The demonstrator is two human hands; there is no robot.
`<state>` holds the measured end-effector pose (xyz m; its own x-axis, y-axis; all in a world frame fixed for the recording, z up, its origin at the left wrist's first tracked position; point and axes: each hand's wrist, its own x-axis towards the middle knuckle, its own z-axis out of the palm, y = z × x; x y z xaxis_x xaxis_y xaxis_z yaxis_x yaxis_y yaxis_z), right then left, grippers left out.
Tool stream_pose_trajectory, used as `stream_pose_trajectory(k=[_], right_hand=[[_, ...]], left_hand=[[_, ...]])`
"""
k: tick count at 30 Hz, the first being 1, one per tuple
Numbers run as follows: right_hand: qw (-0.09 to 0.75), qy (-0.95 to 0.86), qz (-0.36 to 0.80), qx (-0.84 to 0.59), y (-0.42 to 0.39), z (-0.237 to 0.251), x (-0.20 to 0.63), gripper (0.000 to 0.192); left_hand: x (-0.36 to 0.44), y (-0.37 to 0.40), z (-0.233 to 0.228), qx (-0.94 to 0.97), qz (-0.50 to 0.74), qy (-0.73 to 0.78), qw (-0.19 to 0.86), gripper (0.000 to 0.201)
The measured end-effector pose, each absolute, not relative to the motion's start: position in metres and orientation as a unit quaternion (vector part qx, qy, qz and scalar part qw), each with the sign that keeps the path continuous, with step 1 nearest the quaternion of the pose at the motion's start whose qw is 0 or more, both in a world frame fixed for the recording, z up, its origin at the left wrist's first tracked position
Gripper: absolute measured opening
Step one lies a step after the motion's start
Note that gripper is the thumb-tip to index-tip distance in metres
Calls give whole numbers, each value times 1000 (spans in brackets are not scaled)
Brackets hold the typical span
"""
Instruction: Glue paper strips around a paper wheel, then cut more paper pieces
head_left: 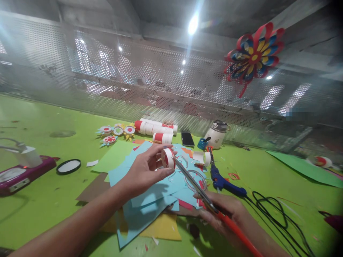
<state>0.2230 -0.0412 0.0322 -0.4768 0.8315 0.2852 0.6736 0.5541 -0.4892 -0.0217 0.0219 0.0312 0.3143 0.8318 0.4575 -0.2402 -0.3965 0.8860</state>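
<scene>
Head view: left hand [146, 171], fingers pinched closed on a small red-and-white paper roll [168, 158], held above the blue paper sheets [150, 194] on the green surface [53, 150]. Right hand [227, 210] closed round orange-handled scissors [198, 187], blade tips touching the roll. Judgement: steady roll, short snips, fingertips kept off the blades.

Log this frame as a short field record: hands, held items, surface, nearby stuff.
left hand: grip shut on paper ring, red and white
right hand: grip shut on scissors, orange handles, blades reaching to the ring
surface: green table
under hands: blue paper sheets, yellow sheet
nearby: blue glue gun, black phone, white bottle
on mesh wall: paper flower
</scene>
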Motion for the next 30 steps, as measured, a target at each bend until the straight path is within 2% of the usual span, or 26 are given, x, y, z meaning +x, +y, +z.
stream_pose_trajectory(k=[6, 13, 25, 30], right_hand=[[263, -841, 178, -438, -44, 37, 220, 17], [278, -850, 110, -434, -42, 29, 222, 19], [305, -857, 65, -409, -38, 24, 223, 23], [312, -851, 87, -414, -39, 25, 221, 20]], left_hand=[[-21, 22, 33, 631, 540, 226, 510, 52], [-22, 21, 32, 626, 534, 237, 517, 53], [-21, 20, 32, 614, 535, 234, 531, 54], [-21, 20, 31, 621, 538, 232, 520, 54]])
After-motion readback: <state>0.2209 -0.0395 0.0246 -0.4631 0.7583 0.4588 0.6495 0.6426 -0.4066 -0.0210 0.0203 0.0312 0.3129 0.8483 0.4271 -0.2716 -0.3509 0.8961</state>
